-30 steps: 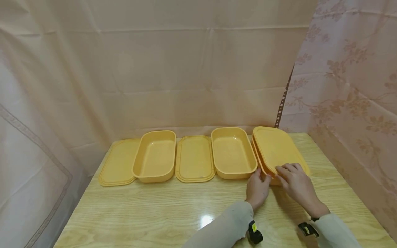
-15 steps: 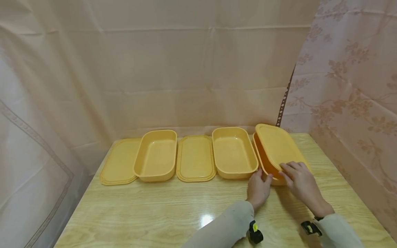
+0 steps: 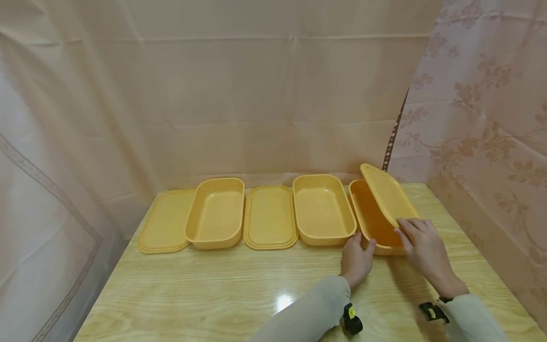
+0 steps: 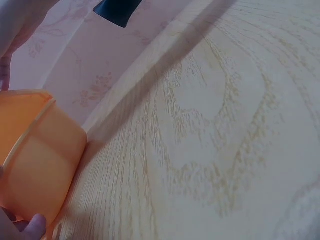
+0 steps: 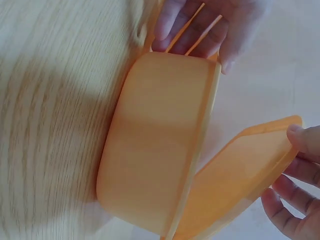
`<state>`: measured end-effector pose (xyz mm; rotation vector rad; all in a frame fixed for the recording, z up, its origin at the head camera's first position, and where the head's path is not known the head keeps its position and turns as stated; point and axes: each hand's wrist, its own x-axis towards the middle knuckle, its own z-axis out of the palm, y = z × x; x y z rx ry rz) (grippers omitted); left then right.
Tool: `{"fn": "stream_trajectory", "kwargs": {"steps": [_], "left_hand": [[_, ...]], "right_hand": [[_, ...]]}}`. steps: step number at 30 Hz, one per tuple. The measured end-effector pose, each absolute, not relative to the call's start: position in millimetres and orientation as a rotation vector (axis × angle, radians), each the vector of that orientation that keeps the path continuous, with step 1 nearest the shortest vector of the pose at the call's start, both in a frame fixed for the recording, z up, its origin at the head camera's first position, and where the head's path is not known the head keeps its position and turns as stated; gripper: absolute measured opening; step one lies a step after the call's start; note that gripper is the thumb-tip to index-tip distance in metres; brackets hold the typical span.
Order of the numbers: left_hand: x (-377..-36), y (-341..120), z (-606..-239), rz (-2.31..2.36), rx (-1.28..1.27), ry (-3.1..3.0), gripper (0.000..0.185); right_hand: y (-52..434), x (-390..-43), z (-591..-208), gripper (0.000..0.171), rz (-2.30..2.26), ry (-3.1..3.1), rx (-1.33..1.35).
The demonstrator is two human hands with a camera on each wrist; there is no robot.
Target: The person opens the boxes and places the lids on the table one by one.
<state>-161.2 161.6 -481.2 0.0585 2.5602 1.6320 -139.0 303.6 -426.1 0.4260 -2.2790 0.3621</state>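
At the right end of the row, a yellow-orange plastic food container [image 3: 388, 250] stands on the table. Its lid [image 3: 392, 194] is tilted up from the left, exposing part of the inside. My right hand [image 3: 429, 251] pinches the lid's near edge; the thumb and fingers around that edge show in the right wrist view, where the lid [image 5: 255, 157] slants away from the container [image 5: 155, 125]. My left hand [image 3: 357, 262] holds the container's near left corner, thumb by the rim. The left wrist view catches the container's outer wall [image 4: 47, 155] and a thumb tip low down.
Left of it stands an uncovered matching container [image 3: 324, 240], then a flat lid [image 3: 270, 218], another uncovered container [image 3: 213, 242] and another flat lid [image 3: 164, 223]. All rest along the back of the wood-grain table [image 3: 205, 294]. Cloth curtains [image 3: 273, 95] hang behind and beside it.
My right hand has moved right and slightly up, tilting the lid from nearly covering the container to standing steeply raised on its left side. My left hand has stayed at the corner.
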Motion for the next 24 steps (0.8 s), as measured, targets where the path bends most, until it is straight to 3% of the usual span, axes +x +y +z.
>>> {"fn": "stream_trajectory", "kwargs": {"steps": [18,24], "left_hand": [[-162.7,162.7,-484.9,1.633,0.041,2.565,0.053],[-163.2,163.0,-485.7,1.632,0.05,2.57,0.053]], "right_hand": [[311.7,-137.3,-421.1,0.073,0.409,-2.226,0.382],[312.7,-136.5,-419.3,0.079,0.419,-2.21,0.363]]}}
